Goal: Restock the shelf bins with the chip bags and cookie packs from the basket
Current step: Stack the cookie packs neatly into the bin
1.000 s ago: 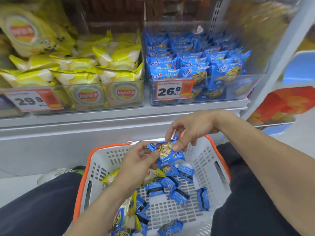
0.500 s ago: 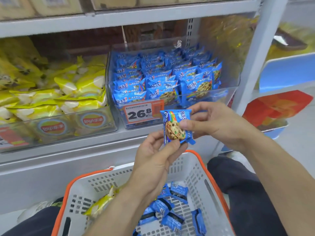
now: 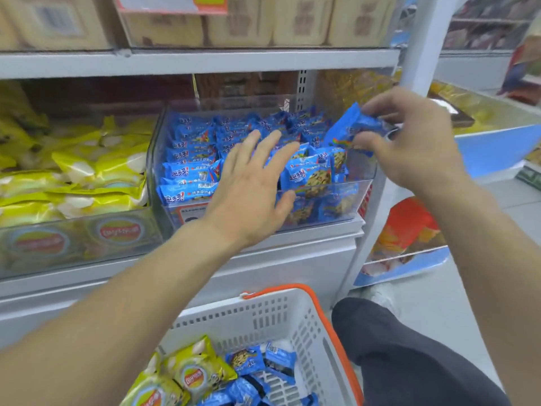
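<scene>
My right hand (image 3: 415, 142) pinches a blue cookie pack (image 3: 355, 127) above the right end of the clear cookie bin (image 3: 363, 168), which is full of several blue packs. My left hand (image 3: 251, 186) is spread flat, fingers straight, over the front middle of that bin and holds nothing. To the left, a clear chip bin (image 3: 76, 238) holds yellow chip bags. Below, the white basket (image 3: 263, 317) with an orange rim holds yellow chip bags (image 3: 193, 373) and blue cookie packs (image 3: 248, 361).
A grey shelf board (image 3: 205, 63) runs above the bins, with beige boxes (image 3: 240, 22) on it. A white upright post (image 3: 415, 54) stands right of the cookie bin. Orange and blue packaging (image 3: 407, 230) lies low at the right. My dark-trousered knee (image 3: 409, 347) sits beside the basket.
Both hands rose from above the basket to the cookie bin. My left hand let go of the cookie pack and spread out; my right hand carried the pack to the bin's right end.
</scene>
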